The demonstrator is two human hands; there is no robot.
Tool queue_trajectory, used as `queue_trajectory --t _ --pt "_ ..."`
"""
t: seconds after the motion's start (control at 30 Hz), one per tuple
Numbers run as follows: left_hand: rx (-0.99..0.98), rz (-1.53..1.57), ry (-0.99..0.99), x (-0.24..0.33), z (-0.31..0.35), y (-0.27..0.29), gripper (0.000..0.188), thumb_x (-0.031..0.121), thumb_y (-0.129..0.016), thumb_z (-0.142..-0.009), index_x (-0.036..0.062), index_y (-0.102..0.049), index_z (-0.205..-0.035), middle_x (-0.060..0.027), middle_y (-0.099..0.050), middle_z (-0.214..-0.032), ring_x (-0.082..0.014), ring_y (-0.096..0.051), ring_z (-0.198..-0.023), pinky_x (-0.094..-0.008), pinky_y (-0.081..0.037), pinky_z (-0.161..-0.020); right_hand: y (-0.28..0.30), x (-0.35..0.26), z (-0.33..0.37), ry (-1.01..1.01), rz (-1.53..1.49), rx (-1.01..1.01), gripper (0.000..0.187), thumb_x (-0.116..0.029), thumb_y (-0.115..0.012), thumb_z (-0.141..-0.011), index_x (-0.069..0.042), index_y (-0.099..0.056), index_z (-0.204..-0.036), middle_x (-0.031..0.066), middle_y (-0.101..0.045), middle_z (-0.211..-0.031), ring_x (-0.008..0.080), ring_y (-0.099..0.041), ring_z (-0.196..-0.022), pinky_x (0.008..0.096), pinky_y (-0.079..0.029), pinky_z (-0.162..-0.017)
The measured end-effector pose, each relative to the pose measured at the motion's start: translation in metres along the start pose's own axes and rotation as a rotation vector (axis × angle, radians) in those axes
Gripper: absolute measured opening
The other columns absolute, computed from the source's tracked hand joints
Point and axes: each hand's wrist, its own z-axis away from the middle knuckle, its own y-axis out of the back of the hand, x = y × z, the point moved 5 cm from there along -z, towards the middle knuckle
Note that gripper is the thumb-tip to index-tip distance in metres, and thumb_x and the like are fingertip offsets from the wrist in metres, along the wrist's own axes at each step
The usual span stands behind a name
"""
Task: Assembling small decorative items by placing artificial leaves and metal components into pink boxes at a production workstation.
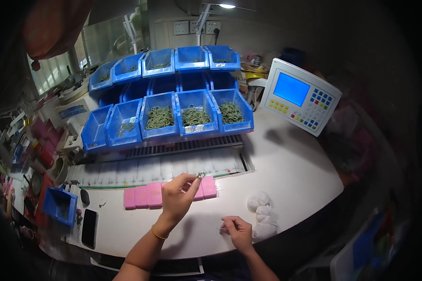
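My left hand (176,199), with a gold bracelet on its wrist, is raised over the row of pink blocks (154,195). Between its thumb and forefinger it pinches a small dark green ring (200,175). Lower and to the right, my right hand (239,232) is held low over the white table, its thumb and fingertips drawn together. Whatever may be in that pinch is too small to make out. Right beside this hand lies a knotted white cloth bundle (263,213). The left hand covers some of the pink blocks.
Tiered blue bins (160,99) at the back hold many green rings. In front of them runs a white slotted strip (173,172). A keypad console (301,96) with a blue screen stands back right. At left are a phone (89,228), a dark mouse (84,196) and a blue bin (60,206).
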Motion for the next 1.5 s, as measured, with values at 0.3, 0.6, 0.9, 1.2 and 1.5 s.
queue_trajectory --t 0.3,0.6,0.9,1.2,1.5 --pt "-0.202 0.225 0.133 -0.002 -0.059 -0.063 0.019 0.018 -0.070 -0.087 -0.0003 -0.068 -0.082 -0.0103 -0.070 -0.069 -0.0144 -0.066 -0.053 -0.0278 -0.050 -0.053 -0.003 0.002 0.002 0.052 0.081 -0.020 0.018 -0.015 -0.064 -0.096 0.001 -0.072 -0.102 0.0041 -0.070 -0.080 0.0071 -0.065 -0.074 0.0220 -0.051 -0.068" --pt "0.064 0.005 -0.370 0.050 -0.055 -0.060 0.009 0.006 -0.075 -0.080 0.0067 -0.067 -0.083 -0.0054 -0.067 -0.075 -0.0157 -0.064 -0.055 -0.0283 -0.048 -0.050 0.001 0.003 0.002 -0.021 0.063 -0.012 0.022 -0.020 -0.063 -0.097 -0.001 -0.072 -0.104 0.0033 -0.070 -0.080 0.0060 -0.061 -0.072 0.0208 -0.048 -0.066" --pt "0.116 -0.151 -0.599 0.066 -0.042 -0.041 0.012 0.000 -0.075 -0.079 0.0052 -0.066 -0.084 -0.0066 -0.067 -0.074 -0.0153 -0.063 -0.054 -0.0259 -0.047 -0.048 0.002 0.004 0.000 -0.017 0.022 -0.045 0.021 -0.019 -0.062 -0.098 -0.001 -0.072 -0.105 0.0028 -0.070 -0.081 0.0060 -0.061 -0.074 0.0213 -0.049 -0.068" --pt "-0.198 0.048 -0.071 0.026 -0.052 -0.079 0.013 0.018 -0.070 -0.083 0.0056 -0.069 -0.079 -0.0089 -0.071 -0.074 -0.0212 -0.067 -0.057 -0.0305 -0.052 -0.056 -0.002 -0.003 0.004 0.088 0.167 -0.022 0.022 -0.019 -0.064 -0.097 0.000 -0.072 -0.103 0.0052 -0.070 -0.080 0.0069 -0.063 -0.074 0.0224 -0.050 -0.068" --pt "-0.030 -0.407 0.027 0.012 -0.168 -0.109 0.028 0.035 -0.067 -0.085 0.0095 -0.077 -0.089 -0.0162 -0.071 -0.078 -0.0336 -0.070 -0.075 -0.0430 -0.054 -0.068 -0.001 0.011 0.009 0.054 0.078 -0.054 0.021 -0.018 -0.064 -0.096 0.000 -0.072 -0.104 0.0034 -0.071 -0.080 0.0060 -0.065 -0.075 0.0225 -0.052 -0.068"
